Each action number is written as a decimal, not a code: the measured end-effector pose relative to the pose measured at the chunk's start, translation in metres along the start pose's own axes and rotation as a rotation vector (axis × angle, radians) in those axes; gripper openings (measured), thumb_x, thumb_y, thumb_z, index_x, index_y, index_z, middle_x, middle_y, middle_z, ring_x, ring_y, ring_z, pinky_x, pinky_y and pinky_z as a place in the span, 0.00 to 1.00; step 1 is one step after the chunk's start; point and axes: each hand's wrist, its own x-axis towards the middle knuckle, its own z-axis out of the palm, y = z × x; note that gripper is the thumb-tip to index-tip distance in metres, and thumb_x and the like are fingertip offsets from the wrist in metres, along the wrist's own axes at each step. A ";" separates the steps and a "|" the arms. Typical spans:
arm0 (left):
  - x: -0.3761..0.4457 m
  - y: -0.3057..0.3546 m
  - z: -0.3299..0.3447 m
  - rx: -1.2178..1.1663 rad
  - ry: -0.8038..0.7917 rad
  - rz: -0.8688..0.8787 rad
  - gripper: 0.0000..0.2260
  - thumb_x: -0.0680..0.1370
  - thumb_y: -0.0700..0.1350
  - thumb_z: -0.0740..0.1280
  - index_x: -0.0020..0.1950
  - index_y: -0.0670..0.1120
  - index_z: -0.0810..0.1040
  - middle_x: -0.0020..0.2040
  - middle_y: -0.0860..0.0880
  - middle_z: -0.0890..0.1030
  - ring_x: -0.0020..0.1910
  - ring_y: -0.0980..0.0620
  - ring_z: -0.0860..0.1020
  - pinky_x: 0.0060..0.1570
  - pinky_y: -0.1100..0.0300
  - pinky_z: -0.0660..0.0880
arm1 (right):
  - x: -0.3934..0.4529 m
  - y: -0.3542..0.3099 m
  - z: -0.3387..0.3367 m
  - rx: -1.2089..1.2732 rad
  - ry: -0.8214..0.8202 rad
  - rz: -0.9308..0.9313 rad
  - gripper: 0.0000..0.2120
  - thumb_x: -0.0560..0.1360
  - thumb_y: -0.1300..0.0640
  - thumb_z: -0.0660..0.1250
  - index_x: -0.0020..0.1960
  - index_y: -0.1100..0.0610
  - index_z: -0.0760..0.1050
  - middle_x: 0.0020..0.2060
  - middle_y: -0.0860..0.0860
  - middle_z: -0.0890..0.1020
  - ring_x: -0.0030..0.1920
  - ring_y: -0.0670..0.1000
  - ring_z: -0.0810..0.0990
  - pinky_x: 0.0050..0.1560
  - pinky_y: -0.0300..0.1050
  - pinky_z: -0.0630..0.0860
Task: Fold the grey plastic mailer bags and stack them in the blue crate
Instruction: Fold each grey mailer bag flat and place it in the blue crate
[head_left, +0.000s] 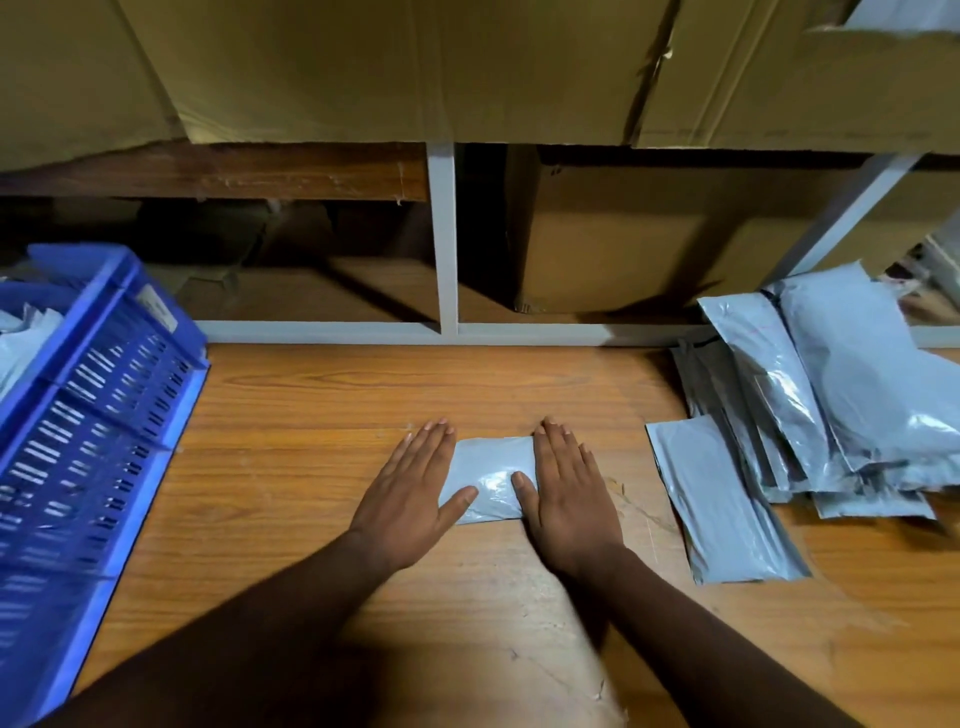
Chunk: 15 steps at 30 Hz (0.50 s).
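We press a folded grey mailer bag (485, 478) flat on the wooden worktop (322, 415), left hand (410, 493) and right hand (566, 499) with fingers straight, between the blue crate (98, 395) and unfolded mailer bags (810, 405).

Blue crate (93, 395) (left side) runs off frame.

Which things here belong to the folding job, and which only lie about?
Part of the job:
- small folded grey plastic mailer bag, pressed flat under the left hand and the right hand
- pile of unfolded grey plastic mailer bags
- blue slotted plastic crate

Only lying about:
- brown cardboard boxes
- white metal shelf frame
- wooden table
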 end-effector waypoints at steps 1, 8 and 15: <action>-0.001 0.001 -0.001 -0.008 0.003 -0.005 0.40 0.80 0.71 0.36 0.85 0.47 0.44 0.85 0.50 0.45 0.82 0.56 0.40 0.80 0.56 0.38 | 0.000 -0.002 -0.003 0.019 -0.018 0.000 0.34 0.85 0.37 0.39 0.85 0.55 0.44 0.84 0.49 0.44 0.83 0.50 0.41 0.83 0.53 0.44; 0.004 0.009 -0.023 -0.029 0.133 0.063 0.32 0.84 0.63 0.45 0.83 0.47 0.59 0.83 0.50 0.57 0.83 0.53 0.52 0.82 0.49 0.47 | 0.017 -0.034 -0.045 0.132 0.055 -0.037 0.28 0.83 0.46 0.46 0.81 0.53 0.64 0.81 0.53 0.64 0.82 0.56 0.58 0.80 0.57 0.51; 0.007 0.009 0.007 -0.029 0.195 0.154 0.24 0.87 0.53 0.50 0.78 0.43 0.70 0.77 0.45 0.71 0.79 0.48 0.66 0.78 0.49 0.59 | 0.024 -0.049 -0.006 -0.004 0.040 -0.187 0.26 0.86 0.50 0.47 0.77 0.60 0.70 0.76 0.57 0.72 0.78 0.60 0.67 0.80 0.59 0.58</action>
